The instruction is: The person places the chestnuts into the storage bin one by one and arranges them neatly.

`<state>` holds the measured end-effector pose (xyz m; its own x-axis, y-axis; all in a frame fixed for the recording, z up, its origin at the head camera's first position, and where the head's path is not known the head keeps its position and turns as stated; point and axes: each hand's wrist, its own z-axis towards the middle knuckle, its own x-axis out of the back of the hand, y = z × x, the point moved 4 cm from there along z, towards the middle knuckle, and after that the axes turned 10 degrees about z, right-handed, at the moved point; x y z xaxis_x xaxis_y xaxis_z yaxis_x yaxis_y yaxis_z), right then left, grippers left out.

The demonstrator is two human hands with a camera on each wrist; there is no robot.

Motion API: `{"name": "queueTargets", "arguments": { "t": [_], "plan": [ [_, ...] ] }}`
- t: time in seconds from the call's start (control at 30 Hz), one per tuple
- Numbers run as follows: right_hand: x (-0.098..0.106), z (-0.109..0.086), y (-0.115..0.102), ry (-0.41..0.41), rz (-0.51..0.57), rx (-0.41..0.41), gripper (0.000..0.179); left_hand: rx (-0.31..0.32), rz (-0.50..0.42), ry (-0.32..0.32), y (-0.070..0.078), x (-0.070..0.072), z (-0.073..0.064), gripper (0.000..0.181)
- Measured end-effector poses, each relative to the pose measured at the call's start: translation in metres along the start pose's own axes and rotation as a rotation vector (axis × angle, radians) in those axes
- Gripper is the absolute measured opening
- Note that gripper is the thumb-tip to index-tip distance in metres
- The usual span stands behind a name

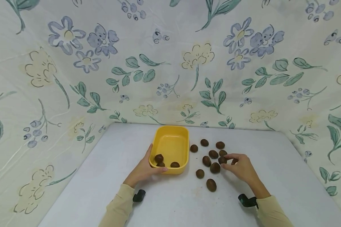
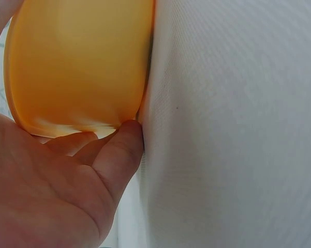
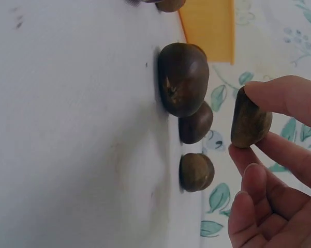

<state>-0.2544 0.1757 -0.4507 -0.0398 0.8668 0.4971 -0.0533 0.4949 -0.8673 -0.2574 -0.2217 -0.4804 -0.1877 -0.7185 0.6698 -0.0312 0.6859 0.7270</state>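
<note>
A yellow plastic tub (image 1: 184, 151) stands on the white table, with 3 brown chestnuts at its near end, one of them a chestnut (image 1: 175, 164) by the near wall. My left hand (image 1: 144, 170) grips the tub's near left corner, thumb along the front and fingers around the side; the left wrist view shows the fingertips low against the tub wall (image 2: 83, 62). Between thumb and fingers my right hand (image 1: 240, 167) pinches a chestnut (image 3: 250, 120), raised off the table in the right wrist view. Several loose chestnuts (image 1: 215, 167) lie just left of that hand.
The loose chestnuts spread right of the tub, the nearest to me being a chestnut (image 1: 211, 185) at the front. A floral cloth (image 1: 170, 63) hangs behind and at both sides of the white table (image 1: 170, 201). Dark camera mounts (image 1: 247, 200) sit at the wrists.
</note>
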Motion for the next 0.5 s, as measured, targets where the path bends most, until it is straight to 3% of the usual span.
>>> {"name": "queueTargets", "arguments": {
  "t": [0.23, 0.5],
  "plan": [
    [-0.008, 0.008, -0.016, -0.006, 0.043, 0.076, 0.039, -0.004, -0.01, 0.0, 0.001, 0.0, -0.001, 0.135],
    [-0.028, 0.016, -0.038, -0.042, 0.109, 0.098, 0.039, -0.022, -0.01, -0.003, 0.003, 0.001, -0.003, 0.136]
  ]
}}
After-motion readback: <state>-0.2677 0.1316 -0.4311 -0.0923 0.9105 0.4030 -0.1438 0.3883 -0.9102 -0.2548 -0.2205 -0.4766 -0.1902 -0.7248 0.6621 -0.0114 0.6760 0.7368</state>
